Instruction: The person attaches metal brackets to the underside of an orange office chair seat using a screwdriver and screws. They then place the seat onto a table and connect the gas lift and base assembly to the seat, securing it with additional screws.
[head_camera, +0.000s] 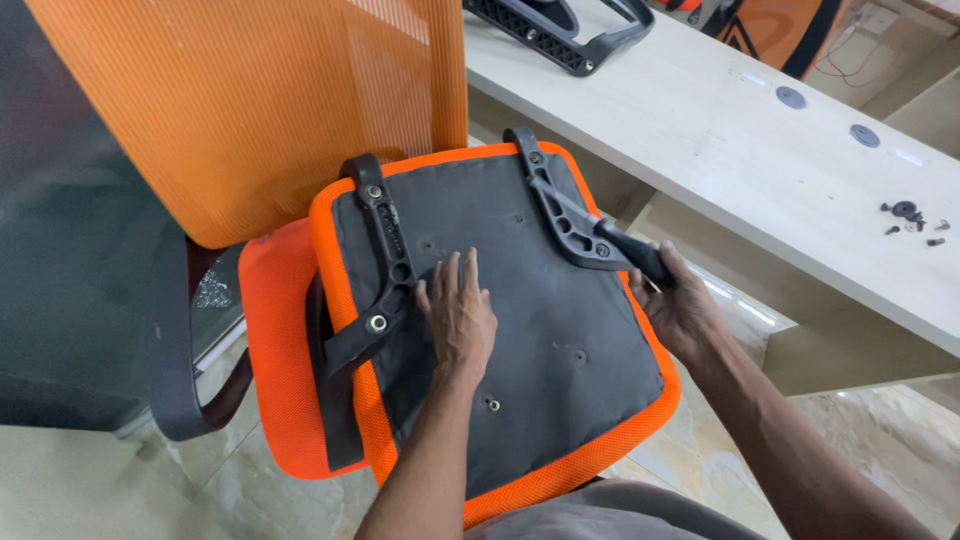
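An upturned chair seat (560, 340), with a dark grey underside and an orange mesh edge, lies across an orange chair. My left hand (458, 312) rests flat on the grey underside, fingers spread, beside the left black armrest bracket (385, 265), which is bolted down. My right hand (680, 305) grips the lower end of the right black armrest bracket (560, 205) at the seat's right edge.
An orange mesh chair back (250, 100) stands behind the seat. A pale wooden desk (760, 160) runs along the right, carrying loose black screws and washers (912, 220) and another black armrest part (560, 30). The floor below is tiled.
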